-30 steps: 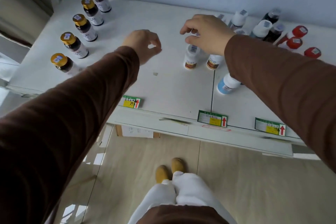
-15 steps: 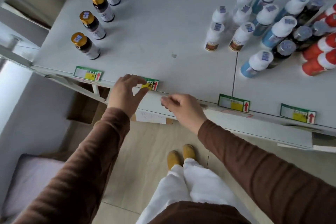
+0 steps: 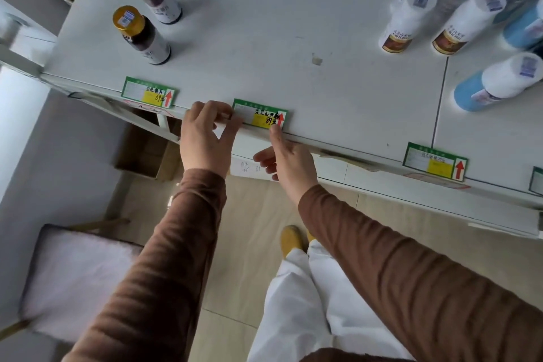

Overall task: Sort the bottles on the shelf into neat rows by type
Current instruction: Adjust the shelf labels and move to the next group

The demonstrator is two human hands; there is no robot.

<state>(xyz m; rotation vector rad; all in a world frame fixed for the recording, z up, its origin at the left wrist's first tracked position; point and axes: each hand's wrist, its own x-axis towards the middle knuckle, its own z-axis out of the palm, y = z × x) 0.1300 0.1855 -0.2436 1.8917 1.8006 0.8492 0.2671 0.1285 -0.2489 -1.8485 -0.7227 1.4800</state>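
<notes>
Standing nearest: white trousers [image 3: 296, 303] and yellow shoes [image 3: 291, 239] on a tan tiled floor [image 3: 255, 214], with a pale cushion [image 3: 79, 270] lying at the near left. Reaching forward from brown sleeves [image 3: 164, 258], both hands meeting at the front lip of the white shelf [image 3: 293, 38]. Left hand [image 3: 204, 135] pinching the left end of the middle price label [image 3: 260, 114], thumb and curled fingers closing on its corner. Right hand [image 3: 289, 160] pointing its index finger up against the label's lower right edge, near the red arrow, remaining fingers loosely bent and holding nothing. Sitting along the same lip: another green-bordered price label [image 3: 148, 92] further left, and a third label [image 3: 435, 161] to the right. Showing below the shelf at left, an open cardboard box [image 3: 144, 153]. Standing farther back at the left, gold-capped dark bottles [image 3: 141, 35] lining up in a row running away from the edge. Grouping at the far right, white-capped bottles with brown labels [image 3: 405, 20], and just right of them blue bottles with white caps [image 3: 496, 82], one standing nearer than the rest. Lying bare between the two groups, the shelf's middle, marked by a small scuff [image 3: 316, 59].
</notes>
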